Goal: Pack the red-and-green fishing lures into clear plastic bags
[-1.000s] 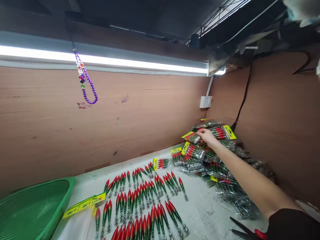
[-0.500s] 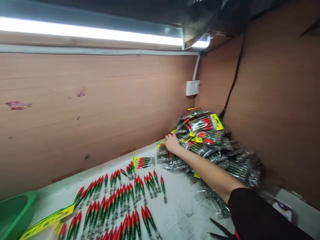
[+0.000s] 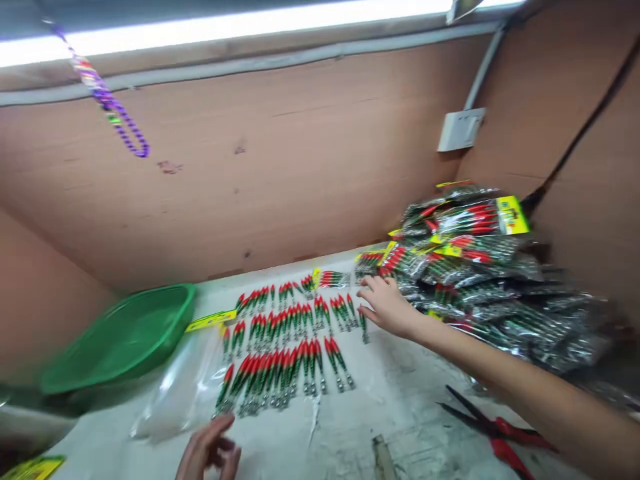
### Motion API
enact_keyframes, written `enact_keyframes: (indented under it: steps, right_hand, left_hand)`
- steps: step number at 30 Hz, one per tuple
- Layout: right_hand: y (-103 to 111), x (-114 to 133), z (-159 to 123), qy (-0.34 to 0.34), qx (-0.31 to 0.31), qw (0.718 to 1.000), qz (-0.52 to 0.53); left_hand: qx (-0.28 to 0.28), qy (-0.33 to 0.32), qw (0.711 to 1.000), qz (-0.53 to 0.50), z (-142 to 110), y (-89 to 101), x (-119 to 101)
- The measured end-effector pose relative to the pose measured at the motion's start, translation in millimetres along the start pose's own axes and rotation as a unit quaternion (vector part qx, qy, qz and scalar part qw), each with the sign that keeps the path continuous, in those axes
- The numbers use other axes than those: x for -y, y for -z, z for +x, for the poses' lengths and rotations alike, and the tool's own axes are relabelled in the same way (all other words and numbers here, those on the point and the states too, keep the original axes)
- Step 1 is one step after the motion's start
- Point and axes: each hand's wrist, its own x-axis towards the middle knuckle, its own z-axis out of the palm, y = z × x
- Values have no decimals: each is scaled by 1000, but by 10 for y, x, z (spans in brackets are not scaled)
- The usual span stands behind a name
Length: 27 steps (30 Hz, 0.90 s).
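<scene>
While lures [image 3: 281,323] lie beside the right hand [image 3: 387,305] and beyond the left hand [image 3: 210,448], each grip hangs loose — unclosed.

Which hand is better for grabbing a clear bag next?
Probably the left hand: it's close to the clear bags. The right hand is farther off, near the packed lures.

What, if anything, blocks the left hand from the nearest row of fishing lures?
Probably nothing, so yes: the left hand appears empty and is close to the left end of the nearest row of fishing lures, with nothing visible in between.
</scene>
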Motion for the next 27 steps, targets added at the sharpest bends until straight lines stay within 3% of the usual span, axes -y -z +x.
enact_keyframes:
  steps: [2,4,6,8,13,19,24,27]
  right_hand:
    - [-33,203,-191,31,-4,999,41]
    - [-81,387,-381,63,-6,995,76]
    - [-147,504,-539,82,-13,991,101]
    - [-225,555,-649,81,-27,988,131]
    - [-343,665,-766,24,-45,972,228]
    - [-255,927,-811,12,-38,970,240]
    - [-205,922,-865,-1,-60,974,217]
    - [-216,868,-901,-7,-73,974,214]
  left_hand:
    - [51,-207,972,-97,388,229,167]
    - [64,-374,911,-162,763,408,248]
    - [23,-340,933,-114,1100,502,269]
    - [18,-291,954,-76,1386,512,272]
    - [102,-200,974,-15,1798,399,327]
    - [162,-168,972,-7,1885,479,332]
    - [139,-177,974,2,1862,616,340]
    - [116,-186,976,5,1831,602,319]
